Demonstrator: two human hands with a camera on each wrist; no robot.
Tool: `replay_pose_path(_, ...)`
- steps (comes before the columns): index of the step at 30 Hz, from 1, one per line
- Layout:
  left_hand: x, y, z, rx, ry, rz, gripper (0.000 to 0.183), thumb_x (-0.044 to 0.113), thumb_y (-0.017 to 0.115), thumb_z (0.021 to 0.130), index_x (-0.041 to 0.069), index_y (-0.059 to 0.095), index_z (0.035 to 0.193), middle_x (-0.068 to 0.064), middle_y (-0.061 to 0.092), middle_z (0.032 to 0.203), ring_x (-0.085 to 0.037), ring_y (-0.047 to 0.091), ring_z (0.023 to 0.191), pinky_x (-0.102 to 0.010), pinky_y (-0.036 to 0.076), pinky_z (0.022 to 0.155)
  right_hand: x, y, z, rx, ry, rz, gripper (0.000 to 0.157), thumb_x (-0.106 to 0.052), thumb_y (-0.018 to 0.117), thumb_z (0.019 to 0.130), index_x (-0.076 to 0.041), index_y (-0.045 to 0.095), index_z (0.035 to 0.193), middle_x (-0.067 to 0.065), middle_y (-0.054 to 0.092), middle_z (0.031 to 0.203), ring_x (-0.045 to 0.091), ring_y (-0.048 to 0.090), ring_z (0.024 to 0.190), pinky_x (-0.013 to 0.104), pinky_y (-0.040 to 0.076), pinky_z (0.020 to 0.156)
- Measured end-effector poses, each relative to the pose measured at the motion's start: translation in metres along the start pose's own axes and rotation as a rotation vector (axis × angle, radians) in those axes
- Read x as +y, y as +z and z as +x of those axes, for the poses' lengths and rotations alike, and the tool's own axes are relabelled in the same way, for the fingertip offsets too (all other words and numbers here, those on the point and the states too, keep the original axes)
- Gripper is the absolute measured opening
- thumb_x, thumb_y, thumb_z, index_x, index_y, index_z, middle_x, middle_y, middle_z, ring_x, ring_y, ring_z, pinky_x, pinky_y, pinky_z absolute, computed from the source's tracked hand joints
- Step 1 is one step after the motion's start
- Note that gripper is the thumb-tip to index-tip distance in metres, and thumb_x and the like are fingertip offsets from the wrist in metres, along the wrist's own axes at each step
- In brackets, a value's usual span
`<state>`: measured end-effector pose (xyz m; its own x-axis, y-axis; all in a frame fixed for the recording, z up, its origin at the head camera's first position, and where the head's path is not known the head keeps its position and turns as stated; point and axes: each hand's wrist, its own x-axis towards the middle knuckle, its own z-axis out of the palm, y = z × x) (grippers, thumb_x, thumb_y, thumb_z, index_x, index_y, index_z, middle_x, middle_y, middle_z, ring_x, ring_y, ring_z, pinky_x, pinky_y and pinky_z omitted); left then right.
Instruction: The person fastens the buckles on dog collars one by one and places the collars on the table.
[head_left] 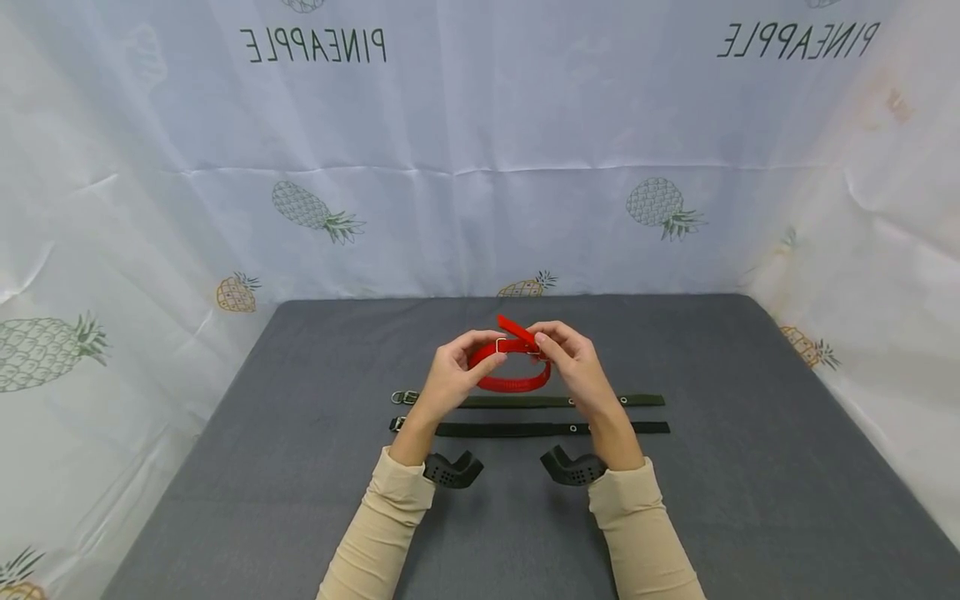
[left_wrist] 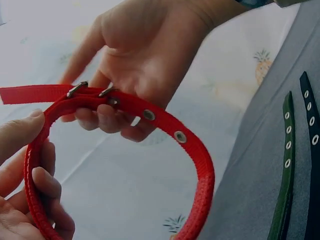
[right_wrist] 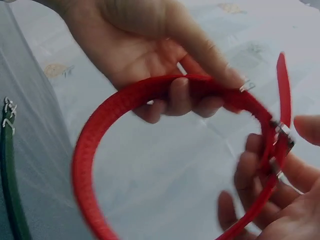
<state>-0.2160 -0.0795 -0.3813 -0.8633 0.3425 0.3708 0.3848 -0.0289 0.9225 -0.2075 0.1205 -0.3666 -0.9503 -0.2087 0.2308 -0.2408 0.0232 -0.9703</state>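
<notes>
A red collar (head_left: 513, 384), bent into a loop, is held up over the table between both hands. Its strap passes by a metal buckle (right_wrist: 284, 134), and the free tail (left_wrist: 31, 94) sticks out beyond it. Metal eyelets (left_wrist: 180, 136) show along the band. My left hand (head_left: 456, 372) pinches the loop's left side, thumb in front and fingers behind. On the other side, my right hand (head_left: 576, 364) grips the collar by the buckle, its thumb and fingers close to the metal.
A green collar (head_left: 517, 402) and a black collar (head_left: 510, 430) lie straight and parallel on the grey table (head_left: 300, 467), buckle ends to the left. Partly, the forearms cover them. A pineapple-print curtain (head_left: 465, 225) surrounds the table's back and sides. Black wrist mounts (head_left: 453, 471) jut inward from both wrists.
</notes>
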Motion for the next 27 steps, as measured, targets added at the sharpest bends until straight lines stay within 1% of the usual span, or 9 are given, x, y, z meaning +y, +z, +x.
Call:
replay_pose_path(3, -0.0001, 0.0012, -0.0001, -0.029, 0.010, 0.039, 0.031, 0.007, 0.065, 0.091, -0.005, 0.060, 0.119, -0.028, 0.062, 0.114, 0.000, 0.063, 0.085, -0.018, 0.055, 0.080, -0.0036, -0.0011, -0.0023, -0.046, 0.031, -0.031, 0.033, -0.023, 0.047, 0.102, 0.004, 0.056, 0.119, -0.016, 0.064, 0.094, 0.014, 0.060, 0.090, 0.028, 0.051, 0.084)
replay_pose_path(6, 0.0002, 0.0022, -0.0004, -0.053, 0.013, 0.083, 0.030, 0.008, 0.065, 0.091, -0.003, 0.061, 0.118, -0.025, 0.063, 0.112, 0.001, 0.061, 0.082, -0.019, 0.056, 0.079, -0.0064, -0.0022, -0.0043, -0.102, 0.044, -0.042, 0.037, -0.026, 0.046, 0.102, 0.006, 0.057, 0.118, -0.014, 0.063, 0.095, 0.018, 0.058, 0.094, 0.031, 0.050, 0.087)
replay_pose_path(8, -0.0001, 0.0024, -0.0008, -0.061, 0.016, 0.109, 0.030, 0.009, 0.066, 0.091, -0.002, 0.062, 0.118, -0.023, 0.063, 0.112, 0.000, 0.062, 0.082, -0.023, 0.057, 0.079, -0.0071, -0.0028, -0.0050, -0.126, 0.040, -0.041, 0.036, -0.026, 0.046, 0.102, 0.006, 0.058, 0.112, -0.012, 0.062, 0.093, 0.018, 0.057, 0.093, 0.033, 0.049, 0.087)
replay_pose_path(11, -0.0005, 0.0020, -0.0015, -0.069, 0.020, 0.124, 0.030, 0.009, 0.066, 0.090, -0.001, 0.063, 0.118, -0.022, 0.064, 0.111, -0.007, 0.066, 0.085, -0.023, 0.058, 0.080, -0.0069, -0.0033, -0.0056, -0.133, 0.034, -0.037, 0.033, -0.027, 0.047, 0.102, 0.005, 0.058, 0.102, -0.009, 0.059, 0.087, 0.016, 0.055, 0.088, 0.034, 0.046, 0.085)
replay_pose_path(12, -0.0007, 0.0017, -0.0017, -0.072, 0.026, 0.124, 0.030, 0.009, 0.067, 0.090, -0.001, 0.063, 0.118, -0.022, 0.064, 0.111, -0.012, 0.068, 0.086, -0.024, 0.058, 0.080, -0.0069, -0.0033, -0.0056, -0.133, 0.029, -0.036, 0.032, -0.026, 0.047, 0.102, 0.003, 0.058, 0.098, -0.008, 0.058, 0.086, 0.017, 0.054, 0.086, 0.035, 0.046, 0.084)
replay_pose_path(15, -0.0008, 0.0004, -0.0022, -0.086, 0.038, 0.116, 0.032, 0.010, 0.068, 0.089, -0.001, 0.063, 0.119, -0.022, 0.063, 0.111, -0.016, 0.068, 0.088, -0.020, 0.057, 0.079, -0.0073, -0.0029, -0.0055, -0.135, 0.014, -0.028, 0.027, -0.025, 0.047, 0.102, -0.002, 0.056, 0.090, -0.006, 0.054, 0.082, 0.020, 0.053, 0.084, 0.035, 0.047, 0.082)
replay_pose_path(19, 0.0006, -0.0010, -0.0020, -0.092, 0.053, 0.098, 0.035, 0.012, 0.070, 0.088, -0.002, 0.062, 0.119, -0.023, 0.061, 0.111, -0.004, 0.065, 0.086, -0.020, 0.057, 0.077, -0.0073, -0.0027, -0.0053, -0.132, -0.015, -0.017, 0.024, -0.023, 0.049, 0.101, -0.010, 0.054, 0.083, -0.005, 0.051, 0.081, 0.020, 0.049, 0.084, 0.035, 0.045, 0.077)
replay_pose_path(21, 0.0015, -0.0012, -0.0020, -0.090, 0.058, 0.085, 0.035, 0.013, 0.070, 0.088, -0.004, 0.062, 0.118, -0.023, 0.060, 0.111, 0.000, 0.063, 0.086, -0.019, 0.057, 0.077, -0.0073, -0.0028, -0.0053, -0.133, -0.035, -0.012, 0.022, -0.022, 0.051, 0.101, -0.014, 0.055, 0.081, -0.006, 0.051, 0.082, 0.019, 0.048, 0.085, 0.034, 0.045, 0.075)
replay_pose_path(27, 0.0024, -0.0003, -0.0015, -0.084, 0.072, 0.055, 0.034, 0.007, 0.069, 0.088, -0.008, 0.061, 0.118, -0.027, 0.059, 0.113, 0.001, 0.063, 0.089, -0.019, 0.057, 0.081, -0.0085, -0.0029, -0.0056, -0.133, -0.085, 0.007, 0.020, -0.016, 0.054, 0.099, -0.021, 0.059, 0.080, -0.011, 0.060, 0.088, 0.017, 0.053, 0.087, 0.031, 0.051, 0.076)
